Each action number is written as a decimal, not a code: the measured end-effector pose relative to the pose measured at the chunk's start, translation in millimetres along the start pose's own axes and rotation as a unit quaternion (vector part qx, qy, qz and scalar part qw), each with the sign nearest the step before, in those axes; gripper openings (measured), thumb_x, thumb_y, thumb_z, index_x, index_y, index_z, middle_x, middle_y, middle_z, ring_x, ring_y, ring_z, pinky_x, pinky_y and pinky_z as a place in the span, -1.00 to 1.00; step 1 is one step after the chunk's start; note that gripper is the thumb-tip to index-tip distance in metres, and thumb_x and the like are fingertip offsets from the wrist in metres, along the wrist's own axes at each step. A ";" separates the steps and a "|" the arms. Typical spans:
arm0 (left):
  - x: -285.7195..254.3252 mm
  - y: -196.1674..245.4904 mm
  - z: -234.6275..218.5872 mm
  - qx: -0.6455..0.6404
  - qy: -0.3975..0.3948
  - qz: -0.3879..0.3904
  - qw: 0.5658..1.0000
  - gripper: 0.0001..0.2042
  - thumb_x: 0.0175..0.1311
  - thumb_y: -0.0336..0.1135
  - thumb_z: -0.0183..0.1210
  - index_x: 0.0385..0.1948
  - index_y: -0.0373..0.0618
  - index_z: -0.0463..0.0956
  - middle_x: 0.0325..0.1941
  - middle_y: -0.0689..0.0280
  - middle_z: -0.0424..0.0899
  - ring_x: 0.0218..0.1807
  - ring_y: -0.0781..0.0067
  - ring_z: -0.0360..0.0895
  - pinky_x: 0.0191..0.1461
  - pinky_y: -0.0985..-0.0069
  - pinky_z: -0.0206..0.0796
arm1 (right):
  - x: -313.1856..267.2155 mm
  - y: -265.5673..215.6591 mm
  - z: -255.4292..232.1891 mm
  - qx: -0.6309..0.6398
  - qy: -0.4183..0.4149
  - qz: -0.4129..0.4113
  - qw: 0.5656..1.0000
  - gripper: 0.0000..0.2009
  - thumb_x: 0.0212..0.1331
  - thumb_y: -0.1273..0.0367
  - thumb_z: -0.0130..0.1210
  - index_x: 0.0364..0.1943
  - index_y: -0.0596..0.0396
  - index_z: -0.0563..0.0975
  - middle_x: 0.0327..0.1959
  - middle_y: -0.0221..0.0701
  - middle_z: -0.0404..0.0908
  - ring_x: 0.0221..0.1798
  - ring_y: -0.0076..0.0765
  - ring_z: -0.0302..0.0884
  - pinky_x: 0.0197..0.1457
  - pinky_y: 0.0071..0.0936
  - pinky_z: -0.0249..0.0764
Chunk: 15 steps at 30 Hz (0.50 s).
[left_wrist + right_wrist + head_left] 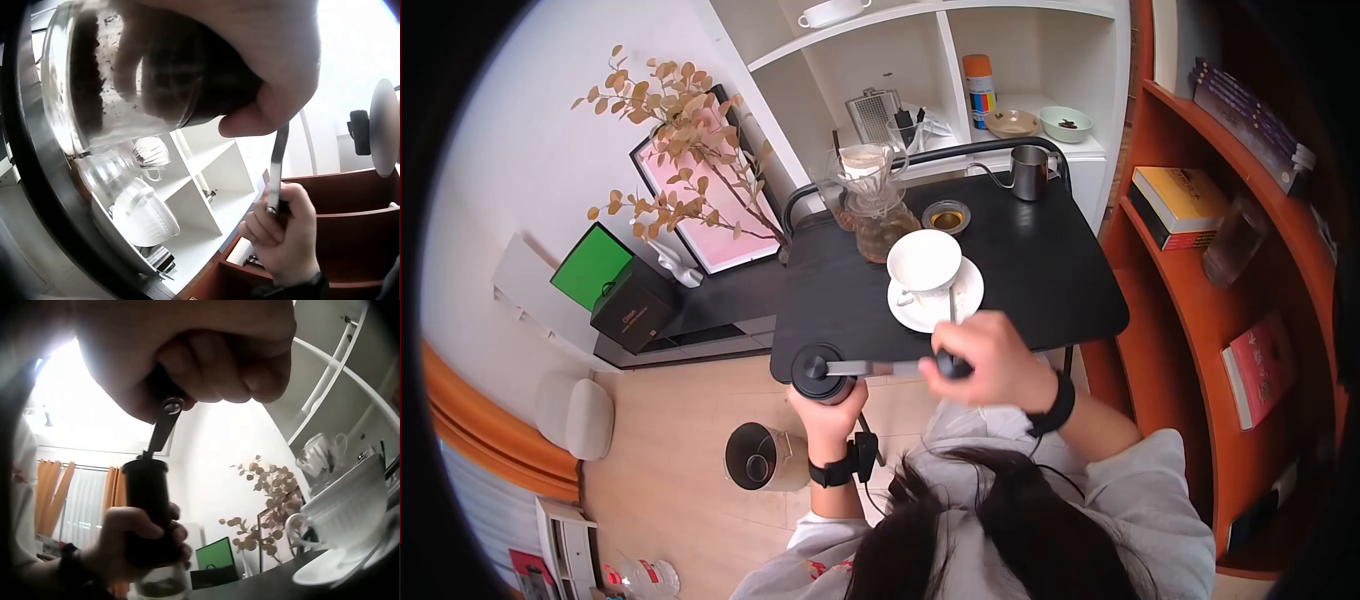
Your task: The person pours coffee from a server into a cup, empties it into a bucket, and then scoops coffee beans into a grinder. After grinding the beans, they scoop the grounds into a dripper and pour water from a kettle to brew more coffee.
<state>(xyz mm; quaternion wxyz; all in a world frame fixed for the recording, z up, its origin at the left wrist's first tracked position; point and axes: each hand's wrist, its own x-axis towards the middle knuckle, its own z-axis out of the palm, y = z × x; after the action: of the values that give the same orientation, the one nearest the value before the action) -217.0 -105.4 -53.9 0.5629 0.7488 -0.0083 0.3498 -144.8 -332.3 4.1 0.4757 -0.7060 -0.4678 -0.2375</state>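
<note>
My left hand (830, 412) grips the black body of a hand coffee grinder (815, 372) near the table's front left corner. Its metal crank (880, 368) points right, and my right hand (997, 365) curls round the black knob at the end. In the left wrist view, the grinder's clear jar (59, 94) holds dark coffee grounds (86, 75). The right wrist view shows the grinder upright, its jar (161, 580) below my left fingers. Just beyond my right hand, a white cup (925, 262) sits on a saucer (970, 300) with a spoon.
Behind the cup stand a glass carafe (888, 230) with a dripper (866, 165) and a small dish (947, 217). A metal gooseneck kettle (1030, 175) is at the black table's (1050, 270) back right. Shelves flank the table; a bin (778, 455) stands on the floor.
</note>
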 end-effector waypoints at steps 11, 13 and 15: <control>-12.3 28.0 25.1 0.009 -0.168 -0.161 0.973 -0.65 -0.18 -0.51 0.31 -0.25 -0.15 0.50 -0.43 0.39 0.61 -0.36 0.59 0.55 -0.30 0.56 0.43 | -1.8 -73.2 15.3 0.062 -0.182 -0.191 0.963 -0.68 0.07 0.12 0.25 -0.54 0.01 0.43 -0.76 -0.47 0.38 -0.67 -0.36 0.45 -0.54 -0.48 0.32; -20.5 38.6 39.4 0.051 -0.249 -0.160 0.954 -0.63 -0.16 -0.44 0.32 -0.20 -0.12 0.50 -0.44 0.38 0.62 -0.36 0.53 0.56 -0.30 0.50 0.44 | 9.3 -84.0 9.6 -0.001 -0.190 -0.213 0.958 -0.65 0.08 0.09 0.23 -0.54 0.02 0.42 -0.76 -0.46 0.39 -0.67 -0.35 0.46 -0.53 -0.48 0.35; -33.0 49.4 52.0 0.080 -0.310 -0.105 0.941 -0.62 -0.19 -0.41 0.32 -0.22 -0.13 0.50 -0.45 0.32 0.63 -0.37 0.41 0.59 -0.29 0.44 0.45 | 30.1 -84.7 -0.8 -0.020 -0.215 -0.202 0.955 -0.63 0.11 0.04 0.17 -0.53 0.03 0.41 -0.76 -0.42 0.40 -0.66 -0.30 0.48 -0.54 -0.42 0.40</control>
<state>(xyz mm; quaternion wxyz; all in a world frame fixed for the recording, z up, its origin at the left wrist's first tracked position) -235.3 -180.2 -36.5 0.5044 0.8592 -0.0762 0.0387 -206.3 -310.6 66.0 0.2918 -0.6407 -0.6870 -0.1802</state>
